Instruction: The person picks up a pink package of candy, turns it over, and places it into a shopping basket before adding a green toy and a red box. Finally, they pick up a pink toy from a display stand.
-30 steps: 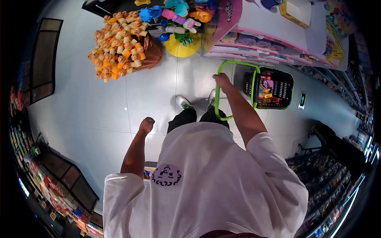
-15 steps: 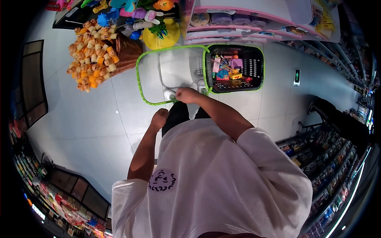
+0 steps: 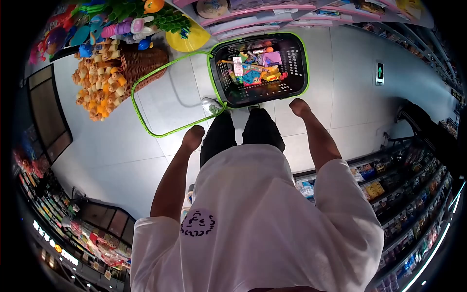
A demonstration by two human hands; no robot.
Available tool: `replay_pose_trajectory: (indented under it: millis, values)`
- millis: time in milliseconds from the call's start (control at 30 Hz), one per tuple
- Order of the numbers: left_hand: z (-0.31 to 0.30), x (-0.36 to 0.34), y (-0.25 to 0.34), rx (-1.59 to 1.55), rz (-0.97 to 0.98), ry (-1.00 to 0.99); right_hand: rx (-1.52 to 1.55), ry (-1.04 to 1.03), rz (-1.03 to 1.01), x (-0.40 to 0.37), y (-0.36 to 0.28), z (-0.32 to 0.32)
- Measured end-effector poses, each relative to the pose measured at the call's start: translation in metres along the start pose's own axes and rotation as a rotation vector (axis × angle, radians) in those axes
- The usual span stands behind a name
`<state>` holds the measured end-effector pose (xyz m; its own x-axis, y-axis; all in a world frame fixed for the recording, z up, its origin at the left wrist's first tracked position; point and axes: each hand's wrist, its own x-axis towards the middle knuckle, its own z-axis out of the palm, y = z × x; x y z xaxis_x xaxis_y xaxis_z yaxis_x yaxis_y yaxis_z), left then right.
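Note:
A black shopping basket (image 3: pixel 295 83) with a lime-green rim stands on the floor in front of my feet. Small colourful packs and toys (image 3: pixel 253 75) lie in it. Its long green handle (image 3: pixel 168 133) juts out to the left, raised off the floor. My left hand (image 3: pixel 193 137) is curled closed, knuckles right at the handle's near side bar, with no object showing in it. Just beyond the basket's near right corner, my right hand (image 3: pixel 299 107) hangs with its fingers folded in and nothing visible in them.
At the left, a wicker basket (image 3: pixel 146 61) overflows with orange and cream figures (image 3: pixel 99 87). Bright toys and a yellow round base (image 3: pixel 189 39) stand behind it. Pink-edged shelves (image 3: pixel 272 22) run along the far side; stocked racks (image 3: pixel 389 190) line the right, near a person in black (image 3: pixel 423 126).
My right hand has swung from beside the handle out to the right of the basket. My left hand has risen slightly towards the handle. The basket now appears further left and larger.

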<state>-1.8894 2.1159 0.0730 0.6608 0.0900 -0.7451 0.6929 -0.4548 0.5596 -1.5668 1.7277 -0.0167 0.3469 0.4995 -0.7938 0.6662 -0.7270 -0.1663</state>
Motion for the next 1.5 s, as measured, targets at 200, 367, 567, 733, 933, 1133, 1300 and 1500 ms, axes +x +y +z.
replay_pose_trajectory:
  millis: [200, 367, 567, 733, 933, 1133, 1300, 1500]
  values:
    - [0.001, 0.022, 0.102, -0.11, -0.107, 0.019, 0.165, 0.051, -0.096, 0.004, -0.026, -0.005]
    - [0.01, 0.026, 0.143, -0.065, -0.18, -0.098, 0.728, 0.1, 0.008, 0.005, -0.059, 0.009]
    - [0.029, 0.024, 0.129, 0.124, -0.064, -0.048, 0.899, 0.1, 0.059, -0.014, -0.065, -0.004]
    - [0.038, 0.023, 0.124, 0.093, -0.111, 0.017, 0.692, 0.096, -0.041, -0.022, -0.025, 0.001]
    - [0.041, 0.011, 0.134, 0.071, 0.023, 0.016, 0.34, 0.153, -0.106, -0.02, 0.008, 0.006]
    - [0.04, -0.001, 0.109, 0.205, 0.151, 0.077, 0.438, -0.015, 0.028, -0.015, -0.038, -0.03]
    - [0.046, -0.001, 0.043, 0.292, 0.338, 0.162, 0.663, 0.021, 0.053, -0.021, -0.109, -0.065]
    - [0.051, 0.02, -0.02, 0.038, -0.228, 0.028, 0.794, 0.012, -0.005, -0.028, -0.143, -0.071]
